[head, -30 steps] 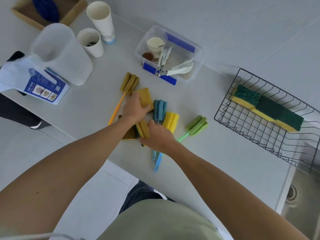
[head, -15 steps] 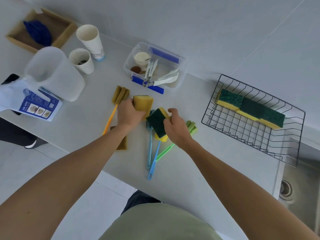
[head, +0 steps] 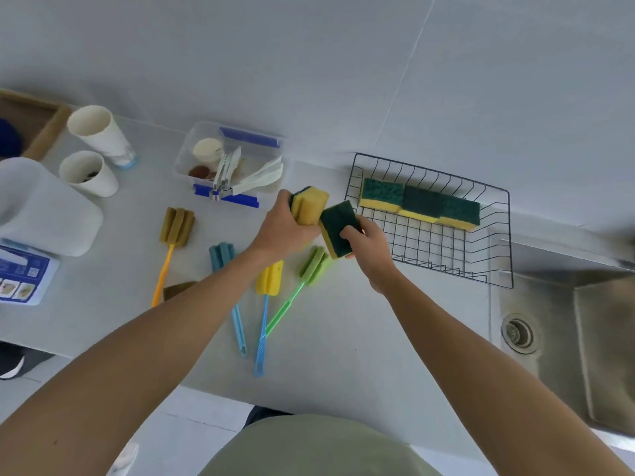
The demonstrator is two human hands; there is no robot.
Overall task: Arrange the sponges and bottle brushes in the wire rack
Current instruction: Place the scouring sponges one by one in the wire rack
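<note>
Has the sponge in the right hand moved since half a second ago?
Yes. The sponge in the right hand has gone rightward, from over the bottle brushes toward the wire rack.

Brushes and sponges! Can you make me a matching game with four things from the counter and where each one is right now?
Things:
1. green brush
2. sponge row
3. tall cup
4. orange-handled brush

Places:
A. lying left of the blue brush
B. inside the wire rack, along its far side
C. standing behind the short cup
D. on the counter just below the right hand

Pairs: 1-D, 2-B, 3-C, 4-A
</note>
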